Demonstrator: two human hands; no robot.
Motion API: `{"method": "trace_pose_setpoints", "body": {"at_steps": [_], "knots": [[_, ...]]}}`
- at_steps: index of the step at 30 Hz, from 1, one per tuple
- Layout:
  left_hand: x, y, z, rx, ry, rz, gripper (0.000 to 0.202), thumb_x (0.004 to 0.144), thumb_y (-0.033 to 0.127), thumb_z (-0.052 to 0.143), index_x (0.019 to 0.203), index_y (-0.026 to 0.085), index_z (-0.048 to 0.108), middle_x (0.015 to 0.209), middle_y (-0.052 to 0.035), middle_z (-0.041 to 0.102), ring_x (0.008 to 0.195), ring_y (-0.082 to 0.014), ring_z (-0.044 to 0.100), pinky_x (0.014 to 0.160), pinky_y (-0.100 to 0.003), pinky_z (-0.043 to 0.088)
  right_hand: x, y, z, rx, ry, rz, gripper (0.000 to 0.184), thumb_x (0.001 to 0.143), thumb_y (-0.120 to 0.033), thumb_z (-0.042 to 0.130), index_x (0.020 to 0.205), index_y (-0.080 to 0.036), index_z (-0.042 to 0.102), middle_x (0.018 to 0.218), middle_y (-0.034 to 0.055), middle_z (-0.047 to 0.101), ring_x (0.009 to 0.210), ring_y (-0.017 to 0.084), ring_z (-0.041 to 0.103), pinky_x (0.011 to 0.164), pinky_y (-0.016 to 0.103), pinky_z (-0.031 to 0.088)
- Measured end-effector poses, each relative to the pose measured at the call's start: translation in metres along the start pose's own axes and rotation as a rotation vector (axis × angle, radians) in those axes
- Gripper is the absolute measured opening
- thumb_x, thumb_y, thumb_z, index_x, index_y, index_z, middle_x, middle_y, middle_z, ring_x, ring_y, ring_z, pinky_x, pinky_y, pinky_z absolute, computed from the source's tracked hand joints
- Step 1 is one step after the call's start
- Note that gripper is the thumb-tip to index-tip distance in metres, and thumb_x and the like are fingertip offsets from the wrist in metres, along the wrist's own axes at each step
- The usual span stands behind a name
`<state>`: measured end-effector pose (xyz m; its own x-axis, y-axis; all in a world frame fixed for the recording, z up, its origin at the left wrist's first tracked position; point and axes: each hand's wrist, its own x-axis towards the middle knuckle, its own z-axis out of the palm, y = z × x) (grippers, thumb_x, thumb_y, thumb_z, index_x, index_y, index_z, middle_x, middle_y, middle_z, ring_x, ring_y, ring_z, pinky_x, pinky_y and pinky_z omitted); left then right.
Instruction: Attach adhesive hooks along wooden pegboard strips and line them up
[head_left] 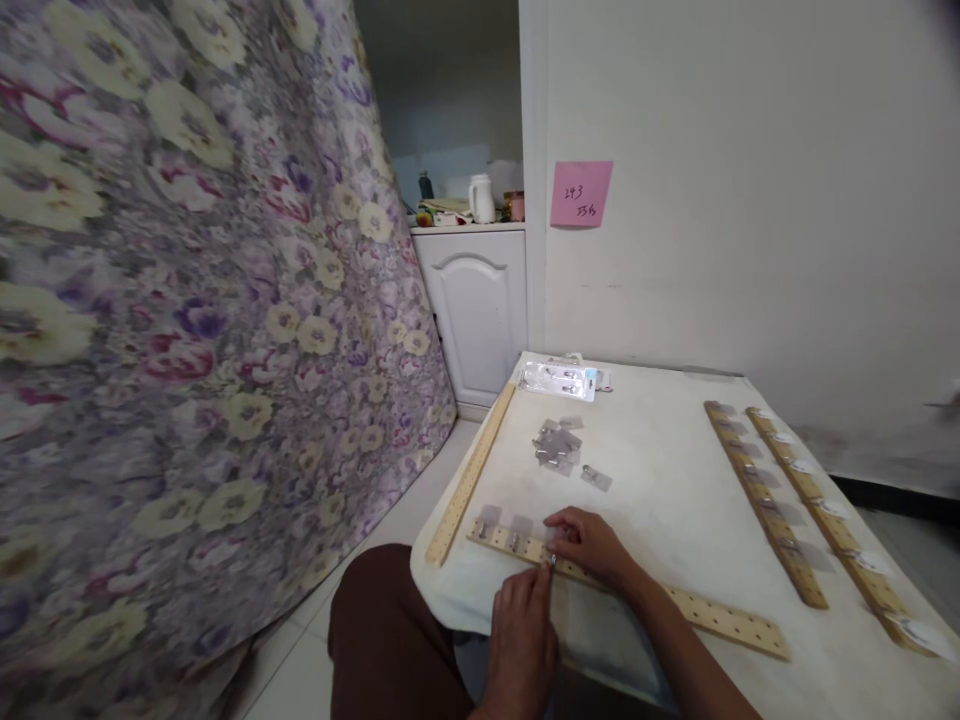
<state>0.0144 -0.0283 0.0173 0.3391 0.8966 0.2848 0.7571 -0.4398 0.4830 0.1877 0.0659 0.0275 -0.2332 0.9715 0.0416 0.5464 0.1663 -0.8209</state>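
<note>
A pale wooden strip with rows of holes (727,622) lies along the near side of the table, passing under my right arm. Two small metal hooks with clear plastic backings (514,541) sit on its left part. My right hand (589,542) has its fingers bent together over a third small metal hook (553,561) on the strip. From the near side, the fingertips of my left hand (521,615) press together at the same hook. My fingers hide most of that piece. Farther back lies a pile of similar hooks (556,446), with a single one (595,478) apart from it.
Another holed wooden strip (472,475) runs along the table's left edge. Two darker strips (765,505) carrying several clear-backed pieces lie at right. Clear plastic packaging (559,381) rests at the far edge. A floral curtain (225,300) hangs to the left.
</note>
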Motion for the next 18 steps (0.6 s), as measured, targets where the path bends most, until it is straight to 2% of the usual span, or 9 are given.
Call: {"method": "trace_pose_setpoints", "body": {"at_steps": [10, 18], "knots": [[-0.0015, -0.0051, 0.0039, 0.024, 0.042, 0.036, 0.072, 0.069, -0.001, 0.039, 0.138, 0.018, 0.036, 0.121, -0.0130, 0.053, 0.108, -0.0257, 0.047, 0.091, -0.044, 0.040, 0.0001, -0.0016, 0.0004, -0.025, 0.005, -0.003, 0.033, 0.067, -0.030, 0.068, 0.098, -0.023, 0.069, 0.074, 0.0006, 0.065, 0.070, 0.016, 0.056, 0.065, 0.026, 0.041], [-0.0024, -0.0106, 0.0075, 0.088, 0.045, 0.069, 0.073, 0.069, -0.002, 0.039, 0.138, 0.019, 0.037, 0.133, -0.0135, 0.045, 0.109, -0.0270, 0.045, 0.089, -0.044, 0.041, -0.0004, -0.0062, -0.0008, -0.045, 0.003, -0.008, 0.033, 0.067, -0.028, 0.067, 0.099, -0.022, 0.069, 0.075, 0.0009, 0.065, 0.070, 0.016, 0.056, 0.066, 0.026, 0.041]]}}
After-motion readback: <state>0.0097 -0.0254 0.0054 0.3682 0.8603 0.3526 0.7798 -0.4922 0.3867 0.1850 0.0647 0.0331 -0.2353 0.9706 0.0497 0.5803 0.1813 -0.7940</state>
